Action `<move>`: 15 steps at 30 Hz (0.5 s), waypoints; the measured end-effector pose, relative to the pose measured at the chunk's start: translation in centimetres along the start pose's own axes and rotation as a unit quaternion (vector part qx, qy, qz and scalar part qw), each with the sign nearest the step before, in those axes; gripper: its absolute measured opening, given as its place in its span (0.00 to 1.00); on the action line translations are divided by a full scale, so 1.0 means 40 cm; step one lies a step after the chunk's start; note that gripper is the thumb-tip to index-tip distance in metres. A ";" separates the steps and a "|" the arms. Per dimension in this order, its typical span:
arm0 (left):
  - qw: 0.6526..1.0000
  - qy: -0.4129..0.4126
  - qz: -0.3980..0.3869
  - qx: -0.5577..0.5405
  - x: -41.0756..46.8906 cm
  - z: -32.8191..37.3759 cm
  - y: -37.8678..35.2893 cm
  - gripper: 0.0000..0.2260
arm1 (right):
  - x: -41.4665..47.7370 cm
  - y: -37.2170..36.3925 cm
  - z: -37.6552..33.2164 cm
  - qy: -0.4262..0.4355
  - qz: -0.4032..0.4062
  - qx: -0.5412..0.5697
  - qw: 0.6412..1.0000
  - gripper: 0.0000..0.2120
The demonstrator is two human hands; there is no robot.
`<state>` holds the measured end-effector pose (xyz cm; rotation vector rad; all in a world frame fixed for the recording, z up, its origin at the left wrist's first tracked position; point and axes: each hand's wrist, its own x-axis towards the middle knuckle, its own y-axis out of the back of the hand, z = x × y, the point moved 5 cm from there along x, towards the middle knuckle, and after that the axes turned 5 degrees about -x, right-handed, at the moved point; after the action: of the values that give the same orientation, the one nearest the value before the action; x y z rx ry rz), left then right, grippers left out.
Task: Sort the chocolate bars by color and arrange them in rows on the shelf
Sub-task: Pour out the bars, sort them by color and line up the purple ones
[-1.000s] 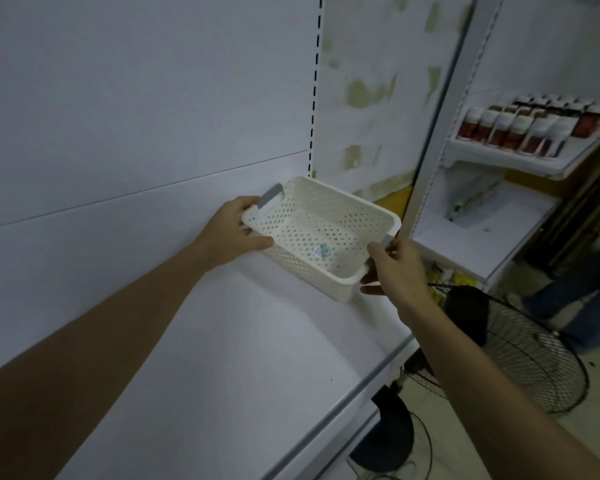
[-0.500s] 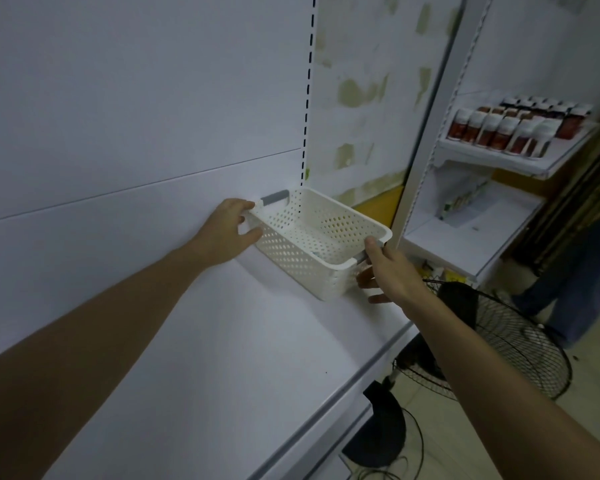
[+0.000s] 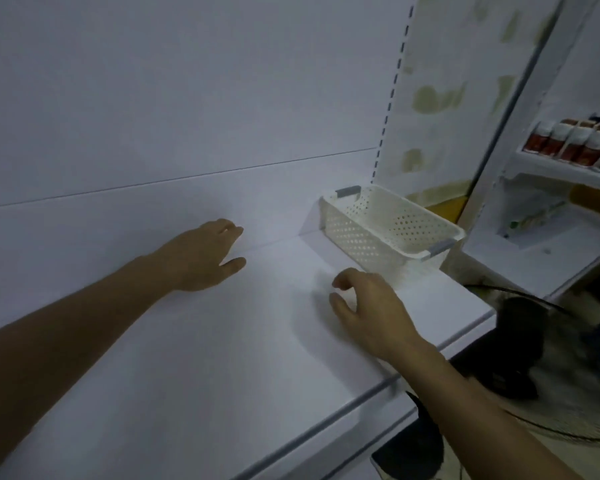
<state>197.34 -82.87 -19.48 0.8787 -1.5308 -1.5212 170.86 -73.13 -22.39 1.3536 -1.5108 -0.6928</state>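
A white perforated basket (image 3: 378,233) with grey handles stands at the far right end of the white shelf (image 3: 194,358), against the back panel. I cannot see anything inside it. My left hand (image 3: 201,258) hovers over the shelf left of the basket, fingers relaxed, holding nothing. Just in front of the basket, apart from it, my right hand (image 3: 364,306) hangs with fingers loosely curled and empty. No chocolate bars are in sight.
A neighbouring shelf unit (image 3: 551,244) at the right carries a row of red-and-white bottles (image 3: 575,143). A black floor fan (image 3: 551,358) stands below the shelf's right front corner. The shelf's front edge (image 3: 326,427) runs diagonally.
Both hands have let go of the basket, which now rests on the shelf by the back panel. They have drawn back toward me and to the left.
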 end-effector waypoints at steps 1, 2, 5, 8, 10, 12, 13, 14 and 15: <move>1.000 0.011 0.005 0.006 -0.048 -0.035 0.012 0.31 | 0.010 -0.021 -0.050 0.028 -0.005 0.000 1.000 0.14; 1.000 0.024 0.008 0.011 -0.102 -0.073 0.023 0.30 | 0.022 -0.042 -0.102 0.053 -0.012 0.003 0.999 0.15; 0.997 0.078 0.011 0.004 -0.281 -0.197 0.047 0.31 | 0.050 -0.106 -0.273 0.124 -0.032 0.023 0.992 0.16; 0.991 0.135 0.003 -0.009 -0.483 -0.326 0.054 0.35 | 0.055 -0.174 -0.461 0.184 -0.052 0.039 0.981 0.17; 0.985 0.172 -0.001 -0.022 -0.622 -0.409 0.055 0.40 | 0.044 -0.221 -0.585 0.220 -0.068 0.051 0.972 0.17; 0.981 0.193 0.017 -0.023 -0.749 -0.483 0.060 0.42 | 0.030 -0.269 -0.701 0.261 -0.080 0.054 0.961 0.16; 0.980 0.197 0.029 -0.022 -0.807 -0.515 0.061 0.42 | 0.022 -0.290 -0.753 0.277 -0.085 0.057 0.955 0.16; 0.978 0.206 0.036 -0.024 -0.860 -0.543 0.061 0.40 | 0.014 -0.312 -0.801 0.289 -0.094 0.064 0.950 0.16; 0.974 0.221 0.036 -0.032 -0.909 -0.570 0.058 0.39 | 0.005 -0.331 -0.847 0.300 -0.106 0.072 0.945 0.16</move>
<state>234.11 -60.63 -20.07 1.0313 -1.1693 -1.2121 207.11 -70.20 -21.12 1.6664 -0.9472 -0.2548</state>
